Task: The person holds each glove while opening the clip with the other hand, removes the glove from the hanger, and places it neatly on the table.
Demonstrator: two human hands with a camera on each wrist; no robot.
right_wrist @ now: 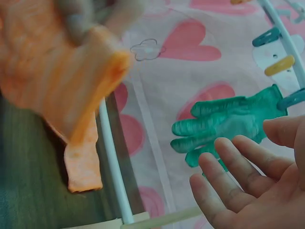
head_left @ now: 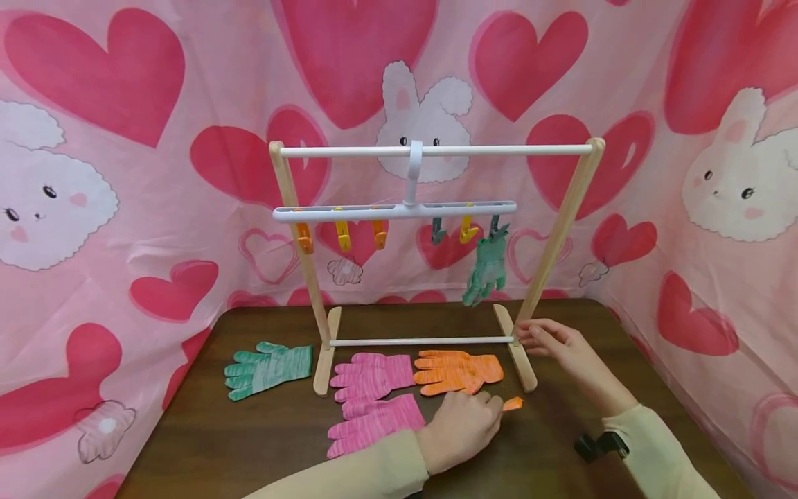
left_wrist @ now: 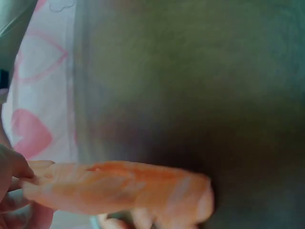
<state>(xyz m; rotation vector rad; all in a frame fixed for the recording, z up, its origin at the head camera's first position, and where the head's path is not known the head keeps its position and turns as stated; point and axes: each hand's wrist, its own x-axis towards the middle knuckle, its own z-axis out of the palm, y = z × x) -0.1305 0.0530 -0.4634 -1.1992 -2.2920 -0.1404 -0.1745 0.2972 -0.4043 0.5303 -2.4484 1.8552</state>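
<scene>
My left hand (head_left: 464, 428) grips an orange glove (left_wrist: 128, 188) just above the table; in the head view the hand hides most of it, and only a small end sticks out on the right. Beside the rack's right foot hovers my right hand (head_left: 561, 350), holding nothing, its fingers loosely extended in the right wrist view. A second orange glove (head_left: 458, 371) lies flat beyond the left hand. Left of it lie two pink gloves (head_left: 377, 374), the nearer one partly overlapping the other. From a grey clip (head_left: 497, 229) at the hanger's right end hangs a green glove (head_left: 489, 267).
A wooden rack (head_left: 564, 215) with white bars stands across the table (head_left: 249, 443). Its top bar carries a white hanger (head_left: 349, 213) with several clips, orange and yellow among them. Another green glove (head_left: 268, 367) lies left of the rack. Behind is a pink heart-patterned cloth (head_left: 218, 83).
</scene>
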